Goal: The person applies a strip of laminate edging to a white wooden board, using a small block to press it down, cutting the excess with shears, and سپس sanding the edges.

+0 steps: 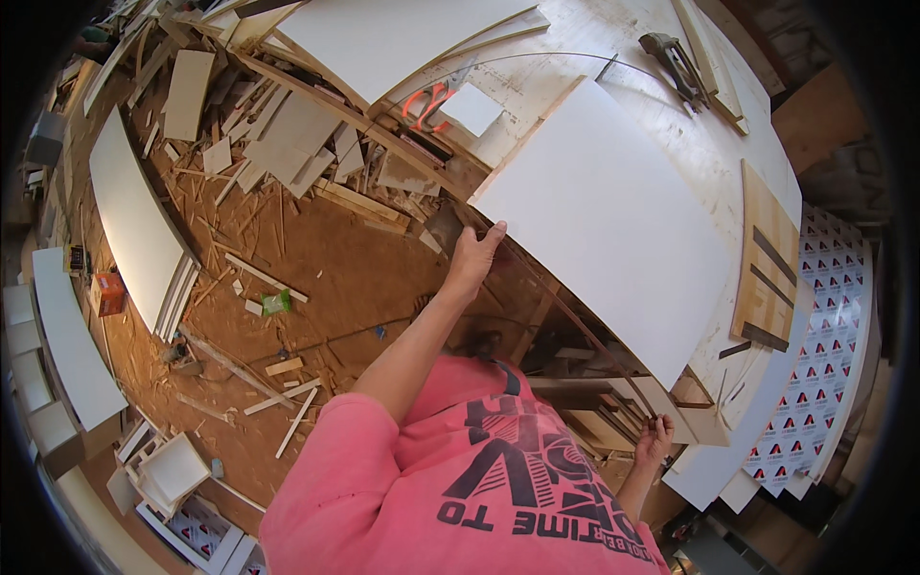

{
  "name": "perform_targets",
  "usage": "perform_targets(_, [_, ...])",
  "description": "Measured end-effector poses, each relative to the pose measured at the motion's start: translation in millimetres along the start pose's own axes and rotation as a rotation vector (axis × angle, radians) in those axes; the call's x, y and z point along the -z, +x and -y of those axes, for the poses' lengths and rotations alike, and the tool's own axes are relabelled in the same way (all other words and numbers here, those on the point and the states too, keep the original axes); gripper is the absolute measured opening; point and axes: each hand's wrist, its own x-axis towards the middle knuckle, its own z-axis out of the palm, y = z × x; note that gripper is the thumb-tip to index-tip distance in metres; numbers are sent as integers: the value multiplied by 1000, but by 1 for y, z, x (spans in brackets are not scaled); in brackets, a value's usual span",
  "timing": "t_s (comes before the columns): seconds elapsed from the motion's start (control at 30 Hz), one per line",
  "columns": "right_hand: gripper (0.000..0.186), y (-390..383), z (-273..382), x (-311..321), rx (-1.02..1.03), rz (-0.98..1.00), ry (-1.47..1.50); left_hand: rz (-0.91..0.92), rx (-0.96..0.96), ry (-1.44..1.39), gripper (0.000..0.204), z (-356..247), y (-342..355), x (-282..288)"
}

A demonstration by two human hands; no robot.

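A white panel [613,230] lies on the workbench, its near edge jutting toward me. Along that edge runs a thin brown edging strip [589,331], bowed slightly away from the panel toward its lower right end. My left hand [472,262] is closed at the panel's left corner, with the thumb against the edge where the strip starts; its other fingers are partly hidden. Farther right and lower, my right hand [655,441] pinches the strip's other end between thumb and fingers, just off the panel's near right corner.
On the bench [556,72] lie orange-handled scissors [428,107], a small white square [472,109], a dark hand tool [674,67] and a wooden board with dark strips [765,259]. Offcuts [297,139] litter the floor at left. Stacked curved white panels [139,225] stand beyond.
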Motion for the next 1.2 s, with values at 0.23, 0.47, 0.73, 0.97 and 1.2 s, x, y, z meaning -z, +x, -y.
perform_targets(0.23, [22,10,-8,9,-24,-5,-12,2,-27,6,53,17,14,-5])
perform_targets(0.47, [24,23,-9,14,-19,3,-21,43,-80,-173,60,4,8,-9])
perform_targets(0.73, [20,11,-4,3,-4,-10,-21,-123,-213,-276,73,-3,-3,-9])
perform_targets(0.97, [21,14,-1,7,-21,22,-20,-82,-317,-256,53,0,6,-1])
perform_targets(1.2, [20,5,0,-2,-23,-54,-27,-93,-346,-253,47,3,10,-1])
